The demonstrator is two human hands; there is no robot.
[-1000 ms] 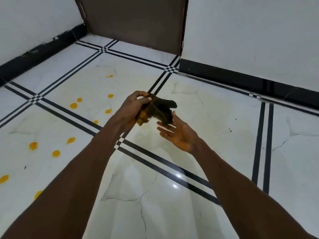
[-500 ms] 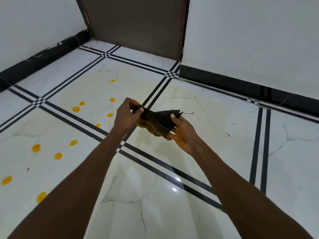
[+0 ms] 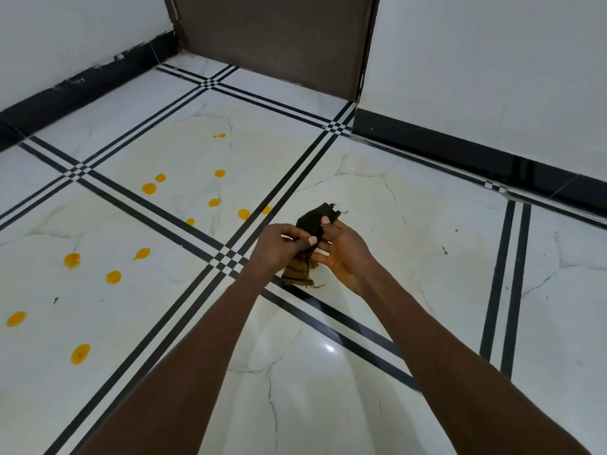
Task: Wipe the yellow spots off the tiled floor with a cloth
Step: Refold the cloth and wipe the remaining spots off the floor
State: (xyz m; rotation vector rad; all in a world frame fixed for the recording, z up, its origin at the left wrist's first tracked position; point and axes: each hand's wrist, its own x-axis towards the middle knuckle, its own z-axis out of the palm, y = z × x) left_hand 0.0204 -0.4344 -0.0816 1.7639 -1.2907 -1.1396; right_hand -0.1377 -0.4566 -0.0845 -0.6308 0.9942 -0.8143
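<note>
Here the glossy white marble-look tiled floor with double black border lines fills most of the frame, running up to plain white walls with a black skirting strip and a dark brown flat door panel at top centre. Scattered orange-yellow round spots sit on the tiles in the left half, from the upper middle down to the lower left edge; none lie under the hands, and the tiles on the right look free of them.

Two bare forearms reach up from the bottom edge to the middle of the frame. The left hand has its fingers curled in, pinching the small dark brown, frayed woven cloth; the right hand pinches the cloth's upper part between thumb and fingers. The cloth is held in the air at frame centre, above the floor, its upper part dark and bunched, its lower tan-stained edge hanging loose with threads trailing.

It looks light, soft and limp, likely damp, so it should fold and bunch without resistance. A sensible hold is probably a wad gathered in one palm with a cleaner dark face turned outward, not the fraying edge, which would slip and drag.
</note>
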